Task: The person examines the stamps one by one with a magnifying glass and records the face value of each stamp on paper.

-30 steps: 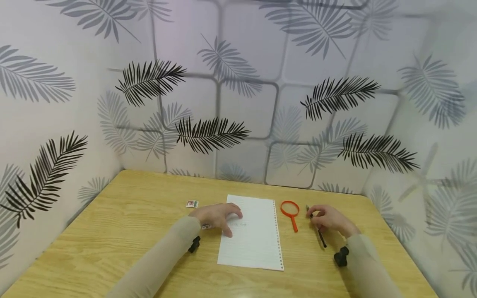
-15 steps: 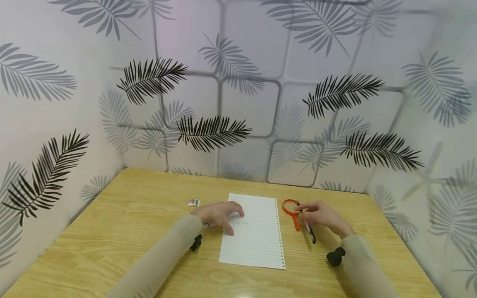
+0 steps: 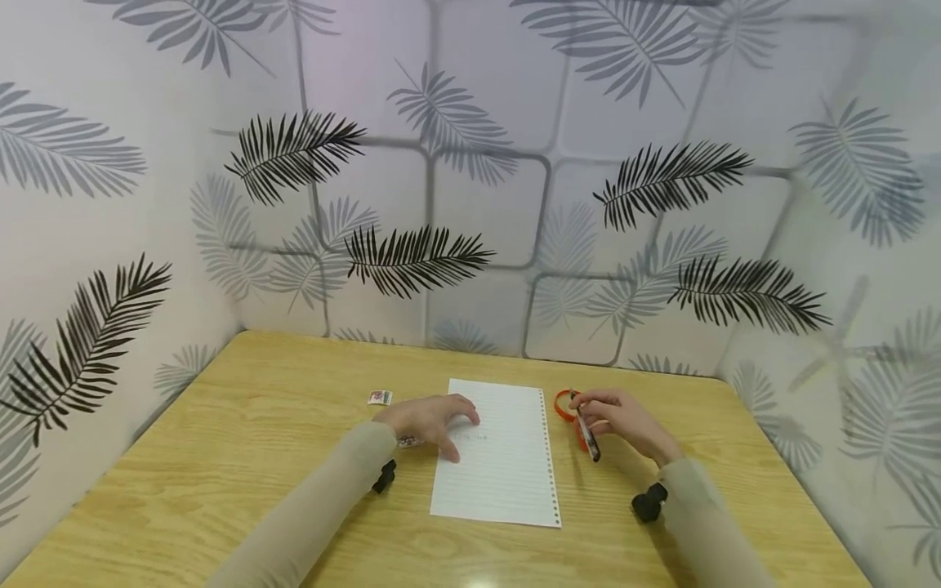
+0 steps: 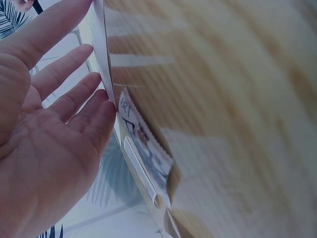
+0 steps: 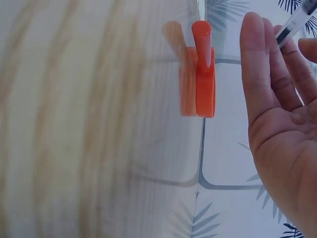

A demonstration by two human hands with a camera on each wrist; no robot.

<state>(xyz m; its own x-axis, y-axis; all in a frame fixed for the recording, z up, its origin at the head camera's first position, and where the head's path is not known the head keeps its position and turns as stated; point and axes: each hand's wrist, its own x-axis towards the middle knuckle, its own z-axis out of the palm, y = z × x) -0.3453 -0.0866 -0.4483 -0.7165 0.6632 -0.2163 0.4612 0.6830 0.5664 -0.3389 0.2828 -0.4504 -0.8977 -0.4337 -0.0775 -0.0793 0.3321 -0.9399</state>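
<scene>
My right hand (image 3: pixel 620 420) pinches a slim pen (image 3: pixel 588 437) with a clear barrel, held above the table over the orange magnifying glass (image 3: pixel 559 406). In the right wrist view the magnifying glass (image 5: pixel 205 91) lies on the wood below the fingers, and part of the pen (image 5: pixel 298 24) shows between thumb and fingers. My left hand (image 3: pixel 429 420) rests with spread fingers on the left edge of a lined white sheet (image 3: pixel 500 482) that bears a faint line of writing. In the left wrist view its fingertips meet the paper's edge, beside a printed stamp (image 4: pixel 146 144).
Another small stamp (image 3: pixel 380 398) lies on the wooden table (image 3: pixel 279 416), behind the left hand. A second stamp, partly hidden by that wrist, shows beside the sheet. A wall (image 3: pixel 478 318) with leaf patterns stands along the table's back edge.
The right hand has lifted the pen and carried it left, from the right of the magnifying glass to above it. The left hand stays in place on the sheet.
</scene>
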